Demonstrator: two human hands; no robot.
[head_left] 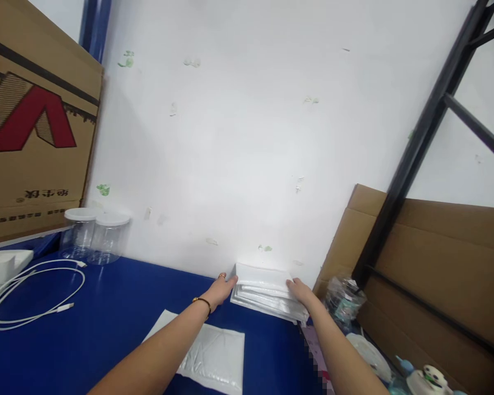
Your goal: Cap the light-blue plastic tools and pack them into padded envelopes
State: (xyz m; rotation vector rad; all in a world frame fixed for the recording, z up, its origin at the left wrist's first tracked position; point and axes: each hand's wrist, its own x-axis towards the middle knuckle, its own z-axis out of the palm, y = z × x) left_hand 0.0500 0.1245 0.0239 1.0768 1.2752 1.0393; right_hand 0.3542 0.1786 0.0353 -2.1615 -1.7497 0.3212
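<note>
A stack of white padded envelopes (pixel 267 293) lies on the blue table against the wall. My left hand (pixel 221 289) is at the stack's left edge, its thumb touching the top envelope; a ring and a beaded bracelet show on that side. At the right edge, my right hand (pixel 300 291) has its fingers on the top envelope, so both hands grip it from opposite sides. Nearer to me, another white envelope (pixel 220 356) lies flat, partly hidden under my left forearm.
White cables (pixel 37 318) and a white device (pixel 2 269) lie at the left. Two clear jars (pixel 107 238) stand by a large cardboard box (pixel 37 126). Past the right edge are a wrapped item (pixel 343 302), a panda figure (pixel 432 378) and a black metal frame (pixel 420 137).
</note>
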